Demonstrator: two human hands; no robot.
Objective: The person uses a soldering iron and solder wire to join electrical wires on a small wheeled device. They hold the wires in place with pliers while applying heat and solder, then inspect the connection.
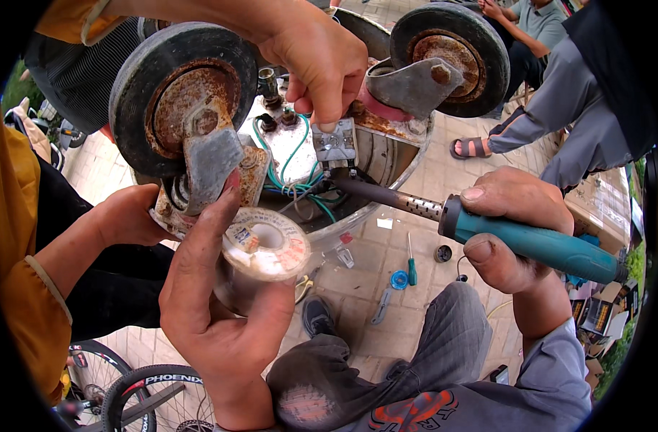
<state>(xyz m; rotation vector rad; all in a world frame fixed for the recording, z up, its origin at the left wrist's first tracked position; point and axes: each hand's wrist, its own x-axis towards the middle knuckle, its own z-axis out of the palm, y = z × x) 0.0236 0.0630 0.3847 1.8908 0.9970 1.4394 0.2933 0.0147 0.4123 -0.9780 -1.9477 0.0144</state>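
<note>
My left hand (228, 324) is wrapped round a spool of solder wire (297, 234), its pale round end facing up. In my right hand (512, 230) is a teal-handled soldering iron (530, 241), pointing left. Its dark tip reaches the lower edge of a small square metal-topped part (335, 146); whether it touches, I cannot tell. A co-worker's hand (318, 61) presses on that part from above. Green wires (293, 162) loop beside it, inside a round metal housing (394, 176). The co-worker's other hand (131, 216) grips the housing's left side.
Two rusty caster wheels, a left one (185, 101) and a right one (451, 61), rise from the housing. A screwdriver (412, 259), a blue tape roll (399, 280) and a utility knife (381, 306) lie on the paving. A bicycle wheel (120, 392) is at lower left, cardboard boxes (602, 309) at right.
</note>
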